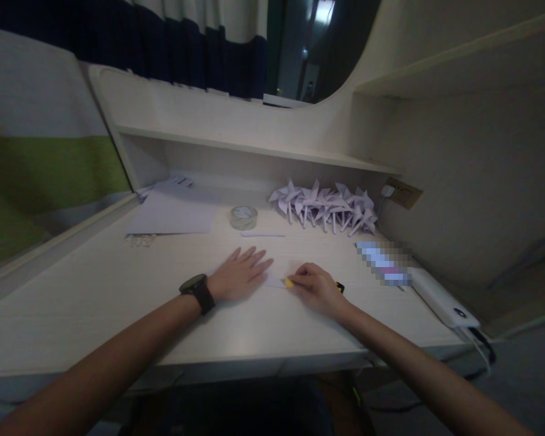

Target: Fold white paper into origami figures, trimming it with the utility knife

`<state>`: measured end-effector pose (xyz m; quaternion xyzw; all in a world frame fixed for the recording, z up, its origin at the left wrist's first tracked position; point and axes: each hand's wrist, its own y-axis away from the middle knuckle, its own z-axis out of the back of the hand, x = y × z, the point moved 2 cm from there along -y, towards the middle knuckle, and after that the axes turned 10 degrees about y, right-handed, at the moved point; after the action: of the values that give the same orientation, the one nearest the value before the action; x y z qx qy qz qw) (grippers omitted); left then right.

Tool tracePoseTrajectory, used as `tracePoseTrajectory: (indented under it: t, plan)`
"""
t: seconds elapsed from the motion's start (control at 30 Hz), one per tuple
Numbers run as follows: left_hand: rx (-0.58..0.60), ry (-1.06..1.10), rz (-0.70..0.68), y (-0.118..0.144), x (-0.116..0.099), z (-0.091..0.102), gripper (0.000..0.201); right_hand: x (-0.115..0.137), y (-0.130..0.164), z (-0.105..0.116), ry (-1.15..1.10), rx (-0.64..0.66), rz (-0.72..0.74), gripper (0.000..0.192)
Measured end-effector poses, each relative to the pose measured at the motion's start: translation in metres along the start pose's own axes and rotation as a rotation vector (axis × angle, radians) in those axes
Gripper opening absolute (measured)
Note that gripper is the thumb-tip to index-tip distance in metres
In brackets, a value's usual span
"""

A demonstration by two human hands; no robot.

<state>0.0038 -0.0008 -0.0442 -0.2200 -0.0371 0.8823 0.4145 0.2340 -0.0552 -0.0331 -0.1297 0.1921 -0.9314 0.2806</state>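
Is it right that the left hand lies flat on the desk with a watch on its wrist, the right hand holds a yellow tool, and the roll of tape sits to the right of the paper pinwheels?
Not quite. In the head view the roll of tape sits to the left of the paper pinwheels. The rest holds: the left hand lies flat on the desk, watch on its wrist, and the right hand holds a yellow tool.

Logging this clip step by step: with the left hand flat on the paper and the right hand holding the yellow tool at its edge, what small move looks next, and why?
Probably the right hand draws the yellow tool along the small paper piece, since the left hand presses flat beside it and the tip already meets the paper's edge.
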Motion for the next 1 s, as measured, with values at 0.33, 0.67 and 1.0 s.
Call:
tracePoseTrajectory:
  t: [0.33,0.67,1.0]
  plan:
    - [0.093,-0.17,-0.005,-0.001,-0.001,0.001,0.052,-0.009,-0.004,-0.003,-0.074,0.0,0.034,0.019]
    - [0.088,-0.156,-0.008,0.0,-0.002,0.002,0.051,-0.01,-0.004,0.005,-0.177,0.07,0.075,0.022]
    - [0.031,-0.108,0.029,0.002,-0.002,0.002,0.055,-0.018,0.002,0.027,-0.314,0.242,0.024,0.024]
